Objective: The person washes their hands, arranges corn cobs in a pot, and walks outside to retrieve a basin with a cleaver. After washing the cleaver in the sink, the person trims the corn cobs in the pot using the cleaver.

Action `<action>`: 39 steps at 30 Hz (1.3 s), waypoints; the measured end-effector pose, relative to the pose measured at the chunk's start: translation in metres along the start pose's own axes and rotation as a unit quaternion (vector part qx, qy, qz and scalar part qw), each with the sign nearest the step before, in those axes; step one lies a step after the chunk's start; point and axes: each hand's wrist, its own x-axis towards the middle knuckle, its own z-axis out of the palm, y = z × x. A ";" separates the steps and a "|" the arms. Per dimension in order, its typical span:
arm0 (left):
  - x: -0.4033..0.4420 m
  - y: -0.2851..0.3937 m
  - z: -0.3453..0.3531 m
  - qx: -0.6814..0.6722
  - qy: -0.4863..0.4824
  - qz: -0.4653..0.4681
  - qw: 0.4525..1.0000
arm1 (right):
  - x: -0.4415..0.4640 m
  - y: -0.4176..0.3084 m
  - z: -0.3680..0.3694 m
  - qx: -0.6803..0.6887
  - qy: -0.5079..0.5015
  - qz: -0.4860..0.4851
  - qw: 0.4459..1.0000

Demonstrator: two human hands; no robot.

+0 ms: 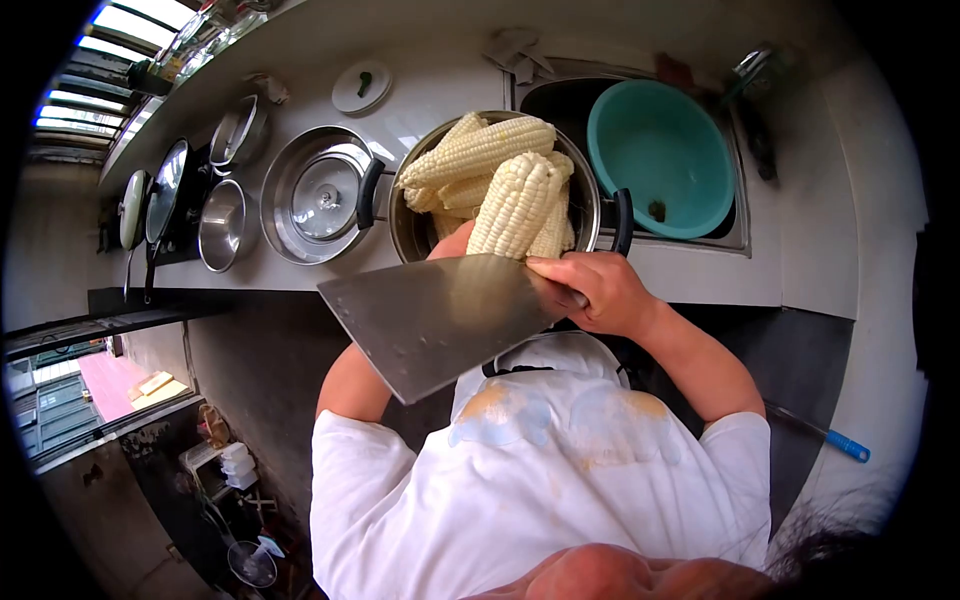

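A white corn cob (515,205) stands tilted over the near rim of a metal pot (398,222). My left hand (455,242) wraps its lower left side; most of that hand is hidden behind the broad blade of a cleaver (430,320). My right hand (602,290) is closed round the cleaver's handle, its thumb and finger close to the cob's lower end. The blade lies in front of that end, pointing down and left. Several more cobs (480,150) fill the pot.
Right of the pot, a teal basin (660,155) sits in the sink (742,225). To the left are a steel pan with a glass lid (325,195), a metal bowl (222,225) and a stove with pans (165,190). A white lid (361,87) lies behind.
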 end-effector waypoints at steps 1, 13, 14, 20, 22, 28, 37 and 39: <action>-0.001 -0.004 -0.002 0.037 0.002 0.022 0.999 | 0.000 -0.002 0.001 -0.006 -0.003 0.004 1.000; 0.012 -0.048 -0.025 0.157 -0.032 0.049 0.986 | 0.000 0.002 0.017 -0.001 -0.016 0.070 0.997; 0.012 -0.045 -0.018 0.300 0.025 0.093 0.949 | 0.002 0.004 0.017 -0.001 -0.021 0.083 0.996; 0.010 -0.022 -0.016 -0.052 -0.067 -0.118 0.989 | 0.001 -0.001 0.015 0.020 -0.035 0.092 0.995; 0.009 -0.033 -0.018 -0.023 -0.033 -0.035 0.999 | 0.004 -0.001 0.016 0.016 0.001 0.068 0.998; 0.010 -0.031 -0.003 0.019 0.041 -0.091 0.995 | 0.004 0.008 0.021 -0.014 -0.047 0.170 0.984; 0.014 -0.031 0.007 -0.071 0.084 -0.144 0.984 | 0.000 0.013 0.030 -0.038 0.000 0.147 0.988; 0.013 -0.030 0.010 -0.065 0.088 -0.146 0.983 | -0.001 0.012 0.027 -0.047 -0.009 0.152 0.987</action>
